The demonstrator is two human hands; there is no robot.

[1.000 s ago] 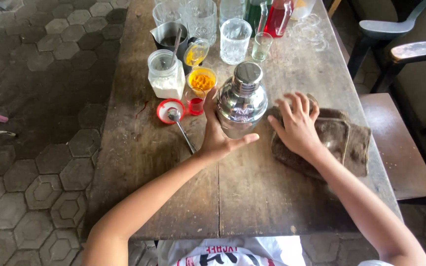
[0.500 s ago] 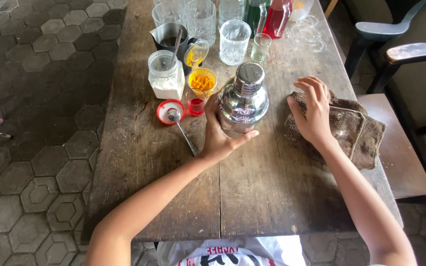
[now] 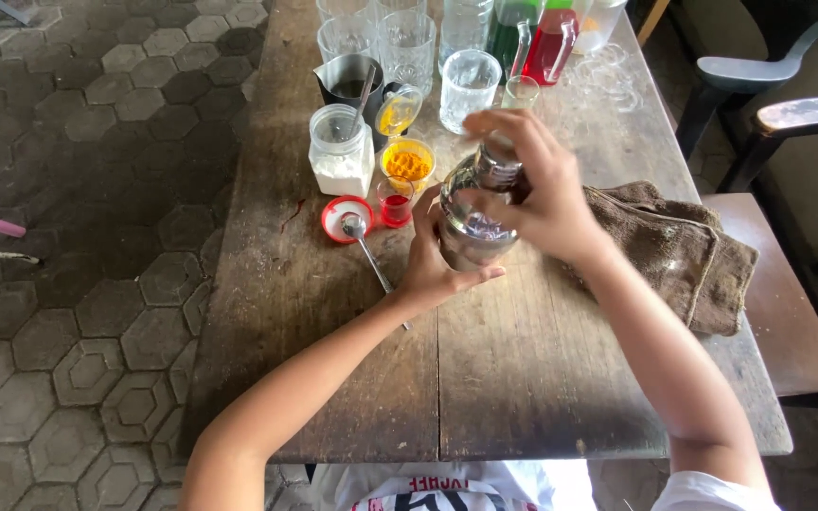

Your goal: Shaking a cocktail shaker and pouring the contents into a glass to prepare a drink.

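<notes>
Worn wooden table [image 3: 542,378]: right hand [image 3: 542,194] has left brown cloth [image 3: 684,246], now fingers clamped on steel shaker [image 3: 473,222] cap; left hand [image 3: 433,270] grips its body, mid-table.

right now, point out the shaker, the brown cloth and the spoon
metal shaker [image 3: 471,232], head view, shiny lower body
brown cloth [image 3: 674,251], head view, middle of folded top
spoon [image 3: 354,225], head view, its bowl
</notes>
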